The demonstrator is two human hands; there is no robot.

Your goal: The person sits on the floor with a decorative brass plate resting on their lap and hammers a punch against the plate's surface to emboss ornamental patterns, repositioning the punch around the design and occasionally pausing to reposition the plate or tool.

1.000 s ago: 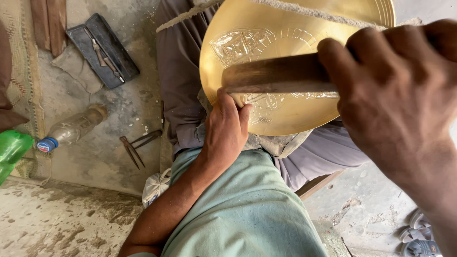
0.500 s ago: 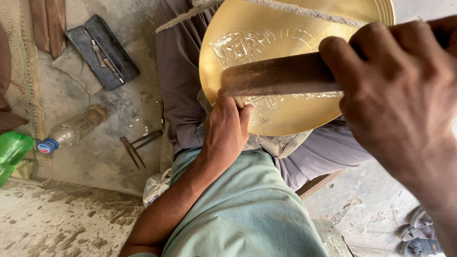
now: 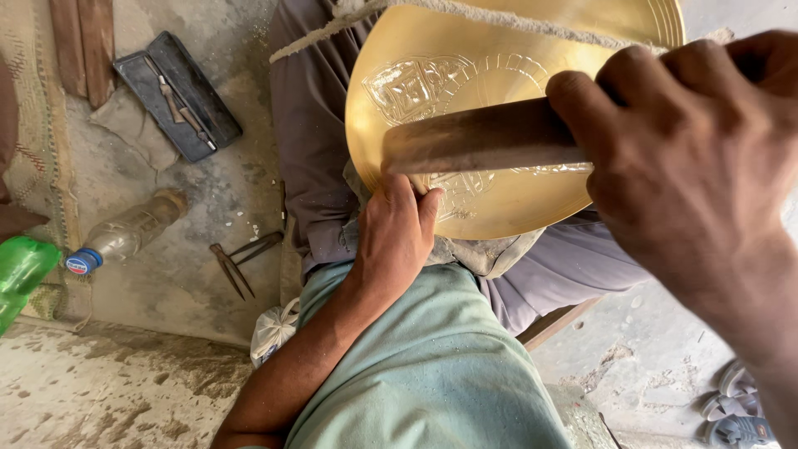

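Observation:
A round brass plate with an engraved pattern rests tilted on my lap. A pale cord crosses its upper rim. My left hand presses against the plate's lower left edge; its fingers are closed, and whatever they hold is hidden. My right hand, close to the camera, grips a thick brown wooden mallet held level across the plate's face, its blunt end just above my left hand.
On the concrete floor at the left lie a dark metal tray with small tools, a clear plastic bottle, a green bottle and metal dividers. Sandals sit at the lower right. A white bag lies by my knee.
My right hand and the mallet have shifted slightly; my left hand and the plate stay in place.

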